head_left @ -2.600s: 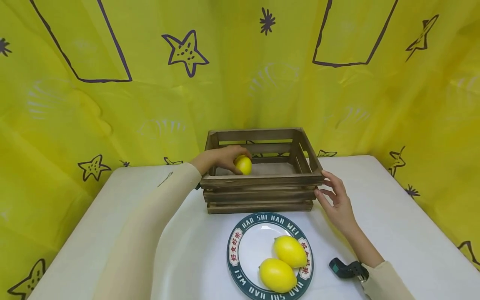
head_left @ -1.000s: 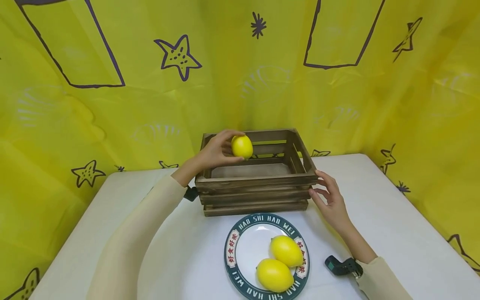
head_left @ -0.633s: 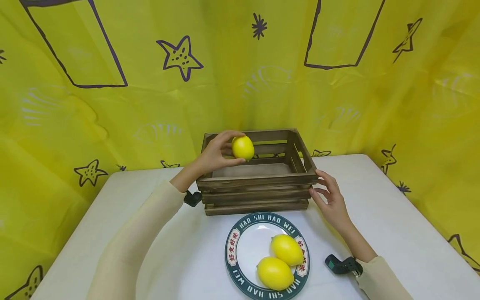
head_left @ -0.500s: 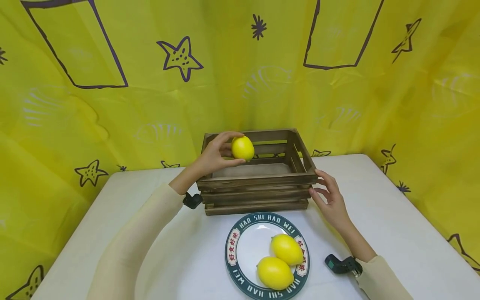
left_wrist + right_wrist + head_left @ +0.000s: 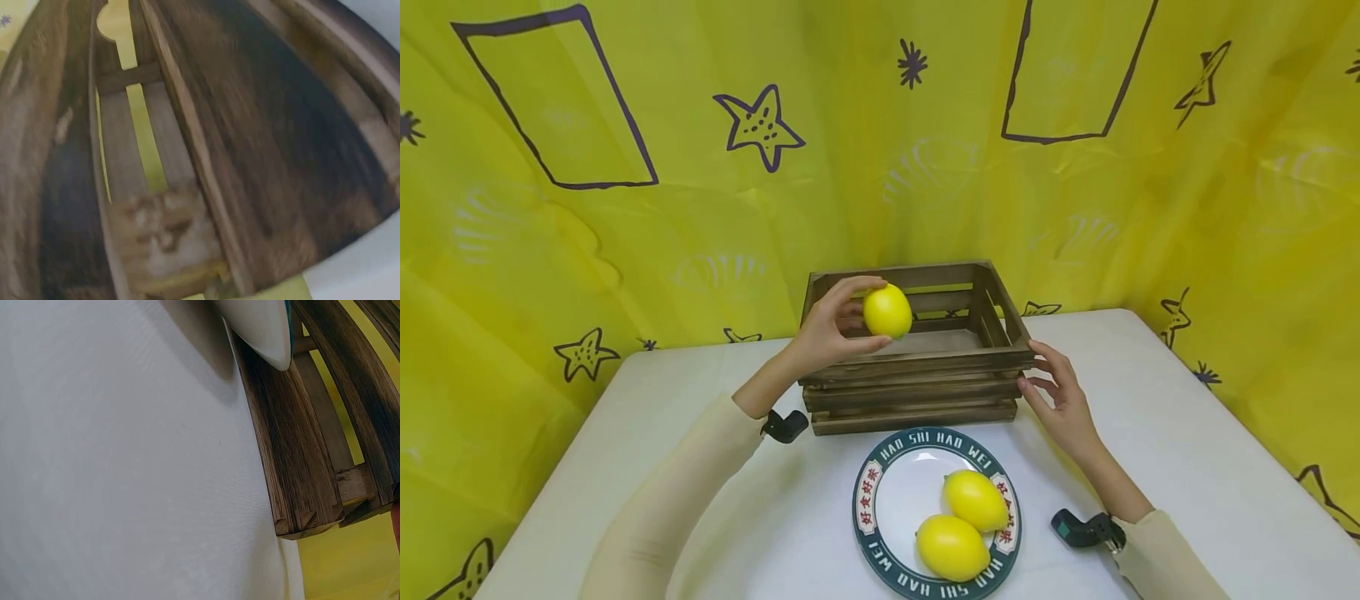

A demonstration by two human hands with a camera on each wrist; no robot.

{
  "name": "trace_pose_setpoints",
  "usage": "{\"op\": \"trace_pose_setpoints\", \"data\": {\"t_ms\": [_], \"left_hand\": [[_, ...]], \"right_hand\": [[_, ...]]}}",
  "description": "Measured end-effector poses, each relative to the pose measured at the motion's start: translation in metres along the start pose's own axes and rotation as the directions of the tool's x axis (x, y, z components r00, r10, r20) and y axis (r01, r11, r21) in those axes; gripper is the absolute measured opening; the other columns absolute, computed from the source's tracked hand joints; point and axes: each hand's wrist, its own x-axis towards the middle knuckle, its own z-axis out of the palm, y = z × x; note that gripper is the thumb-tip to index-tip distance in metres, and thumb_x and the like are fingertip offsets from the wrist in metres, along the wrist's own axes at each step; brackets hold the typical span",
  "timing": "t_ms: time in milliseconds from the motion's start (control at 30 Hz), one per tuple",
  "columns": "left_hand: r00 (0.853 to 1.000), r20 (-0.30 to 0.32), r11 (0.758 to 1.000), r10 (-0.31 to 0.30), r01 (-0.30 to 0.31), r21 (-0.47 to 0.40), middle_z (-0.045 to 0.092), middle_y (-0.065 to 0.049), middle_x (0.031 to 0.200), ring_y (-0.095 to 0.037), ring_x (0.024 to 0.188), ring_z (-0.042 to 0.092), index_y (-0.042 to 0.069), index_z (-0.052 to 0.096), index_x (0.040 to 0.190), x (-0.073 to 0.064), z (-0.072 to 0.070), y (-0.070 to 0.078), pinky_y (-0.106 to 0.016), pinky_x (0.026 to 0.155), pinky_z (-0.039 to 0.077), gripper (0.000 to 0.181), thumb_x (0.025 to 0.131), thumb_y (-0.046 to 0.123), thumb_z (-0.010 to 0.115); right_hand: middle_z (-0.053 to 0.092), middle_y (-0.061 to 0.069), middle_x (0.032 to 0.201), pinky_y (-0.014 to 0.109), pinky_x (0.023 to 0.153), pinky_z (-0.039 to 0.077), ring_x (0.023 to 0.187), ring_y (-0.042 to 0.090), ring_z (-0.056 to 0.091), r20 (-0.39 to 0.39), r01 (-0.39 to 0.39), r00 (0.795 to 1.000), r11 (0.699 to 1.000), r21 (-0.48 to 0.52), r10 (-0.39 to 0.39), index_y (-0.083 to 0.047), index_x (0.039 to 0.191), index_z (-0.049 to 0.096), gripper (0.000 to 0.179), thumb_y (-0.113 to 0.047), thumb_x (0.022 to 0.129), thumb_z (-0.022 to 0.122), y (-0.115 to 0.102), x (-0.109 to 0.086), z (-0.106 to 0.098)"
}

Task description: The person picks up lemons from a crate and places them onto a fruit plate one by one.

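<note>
In the head view my left hand [image 5: 822,336] holds a yellow lemon [image 5: 888,312] between thumb and fingers, over the front part of a brown slatted wooden crate [image 5: 917,392]. My right hand [image 5: 1065,407] grips the crate's front right corner, fingers near the top rim and thumb lower on the front. In front of the crate lies a white plate [image 5: 904,467] with a green lettered rim. Two more lemons, a rear one [image 5: 976,500] and a front one [image 5: 952,547], rest on its right half. Close-up slats of the crate [image 5: 262,137] fill the left wrist view.
The white table [image 5: 760,508] carries the crate and plate, with a yellow patterned curtain [image 5: 850,200] hanging behind. Dark wrist devices, one on the left [image 5: 786,426] and one on the right [image 5: 1084,530], stick out beside the sleeves. The plate's edge [image 5: 269,331] overlaps the crate in the right wrist view.
My left hand has lifted the lemon from low inside the crate to above it, then brought it slightly nearer to me. My right hand stays at the crate's corner.
</note>
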Motion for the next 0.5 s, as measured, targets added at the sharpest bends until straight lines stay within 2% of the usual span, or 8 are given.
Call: {"op": "trace_pose_setpoints", "data": {"t_ms": [267,500], "left_hand": [[0.996,-0.067,0.996,0.055,-0.059,-0.061,0.043,-0.019,0.139,-0.037,0.104,0.065,-0.003,0.047,0.135,-0.013,0.011,0.006,-0.036,0.085,0.057,0.073,0.070,-0.014,0.079],[0.992,-0.031,0.982,0.121,-0.124,-0.140,0.040,-0.026,0.141,-0.043,0.108,0.062,-0.008,0.044,0.133,-0.027,0.019,0.013,-0.037,0.086,0.056,0.072,0.070,-0.014,0.079]], "right_hand": [[0.043,-0.015,0.136,0.008,0.088,0.046,0.111,0.002,0.050,0.002,0.002,1.000,1.000,-0.020,-0.002,0.008,0.137,0.043,0.064,0.029,0.079,0.056,0.001,0.000,0.000],[0.043,-0.015,0.137,0.007,0.088,0.045,0.111,0.002,0.050,-0.005,0.005,1.000,1.000,-0.015,-0.005,0.007,0.138,0.043,0.067,0.031,0.077,0.056,0.003,-0.001,0.000]]}}
